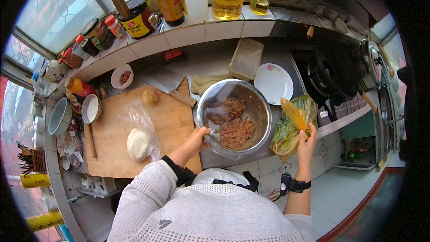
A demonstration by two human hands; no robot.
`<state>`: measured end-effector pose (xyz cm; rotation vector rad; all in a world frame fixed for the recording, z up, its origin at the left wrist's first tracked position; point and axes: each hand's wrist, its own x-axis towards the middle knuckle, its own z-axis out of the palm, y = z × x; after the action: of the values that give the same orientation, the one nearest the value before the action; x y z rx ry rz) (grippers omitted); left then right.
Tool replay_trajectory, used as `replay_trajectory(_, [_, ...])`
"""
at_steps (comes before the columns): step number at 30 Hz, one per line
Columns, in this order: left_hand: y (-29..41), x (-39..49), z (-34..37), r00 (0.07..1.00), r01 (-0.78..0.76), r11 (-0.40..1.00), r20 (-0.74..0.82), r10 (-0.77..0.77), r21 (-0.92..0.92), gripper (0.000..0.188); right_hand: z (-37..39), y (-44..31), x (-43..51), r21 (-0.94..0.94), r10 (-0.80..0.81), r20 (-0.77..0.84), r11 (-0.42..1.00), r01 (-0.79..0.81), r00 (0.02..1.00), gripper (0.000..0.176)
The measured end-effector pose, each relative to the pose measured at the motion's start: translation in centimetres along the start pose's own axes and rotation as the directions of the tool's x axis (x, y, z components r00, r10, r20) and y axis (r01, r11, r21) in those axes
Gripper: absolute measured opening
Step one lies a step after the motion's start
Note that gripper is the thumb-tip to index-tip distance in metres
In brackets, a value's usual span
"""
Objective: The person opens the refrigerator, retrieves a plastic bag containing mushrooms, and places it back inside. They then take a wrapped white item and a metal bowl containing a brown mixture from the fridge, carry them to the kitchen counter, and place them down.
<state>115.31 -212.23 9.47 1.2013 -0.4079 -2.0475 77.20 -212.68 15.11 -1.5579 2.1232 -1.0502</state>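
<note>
My left hand (197, 140) grips the near left rim of a steel mixing bowl (268, 116). Ground meat (237, 132) lies inside in two clumps; clear plastic partly covers the bowl. On the right, my right hand (307, 138) pinches the gathered neck of a yellow plastic bag (291, 137) with green leafy vegetables in it. Left of the bowl, a ball of dough (138, 144) rests on a wooden cutting board (111, 121), partly against a clear plastic bag (142, 116). A potato (150, 96) sits farther back on the board. A cleaver (182, 97) lies at its back right corner.
A white plate (274, 83) and a lidded plastic container (246, 58) stand behind the bowl, beside a folded cloth (206, 83). The gas stove with a black wok (337, 74) is at right. A rolling pin (91, 141) and bowl of flour (91, 108) are at left. Bottles line the tiled ledge (186, 35).
</note>
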Motion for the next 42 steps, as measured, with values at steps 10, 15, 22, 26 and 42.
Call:
replay_trajectory(10, [2.2, -0.4, 2.2, 0.958, -0.181, 0.975, -0.202, 0.205, 0.13, 0.069, 3.8, -11.6, -2.7, 0.4, -0.12, 0.349, 0.916, -0.032, 0.929, 0.041])
replay_trajectory(15, [3.2, -6.5, -3.1, 0.904, -0.261, 0.711, -0.094, 0.418, 0.653, 0.065, 8.4, -18.7, -4.7, 0.481, -0.272, 0.651, 0.87, -0.107, 0.709, 0.043])
replay_trajectory(22, [3.2, -13.4, -14.3, 0.59, 0.32, 0.064, -0.251, 0.767, 0.945, 0.068, 20.6, -24.7, -8.2, 0.478, -0.538, 0.714, 0.842, 0.25, 0.447, 0.045])
replay_trajectory(26, [1.7, -15.0, -17.6, 0.589, 0.427, 0.004, -0.281, 0.757, 0.904, 0.076, 28.6, -25.2, -9.2, 0.213, -0.537, 0.62, 0.817, 0.537, 0.572, 0.047])
replay_trajectory(42, [4.0, -20.3, -24.8, 0.831, -0.056, -0.382, 0.255, 0.494, 0.923, 0.085, 37.2, -27.1, -5.3, -0.439, -0.234, 0.412, 0.796, 0.417, 0.881, 0.046])
